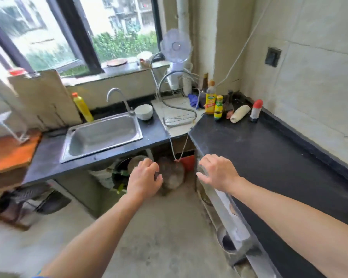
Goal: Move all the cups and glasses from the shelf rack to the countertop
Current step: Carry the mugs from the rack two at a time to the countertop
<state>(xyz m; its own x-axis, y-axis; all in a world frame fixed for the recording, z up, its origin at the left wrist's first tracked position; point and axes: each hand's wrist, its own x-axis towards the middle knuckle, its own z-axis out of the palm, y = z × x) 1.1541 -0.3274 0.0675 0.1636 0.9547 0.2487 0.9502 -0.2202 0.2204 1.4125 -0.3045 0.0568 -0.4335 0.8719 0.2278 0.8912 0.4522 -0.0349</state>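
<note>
The dark countertop [269,157] runs along the right wall and around the corner to the sink. My left hand [145,177] hangs in front of the counter's open underside, fingers loosely curled, holding nothing. Just off the counter's near corner, my right hand [217,171] is held with its fingers spread and empty. A white wire rack [6,121] shows blurred at the far left edge on an orange board [8,153]; I cannot make out cups or glasses on it.
A steel sink [102,135] with a tap [119,99], a yellow bottle [82,107] and a white bowl [143,111] sit by the window. Sauce bottles [213,103], a small fan [176,47] and a wire dish rack [177,117] fill the corner. Pots [129,167] sit under the counter.
</note>
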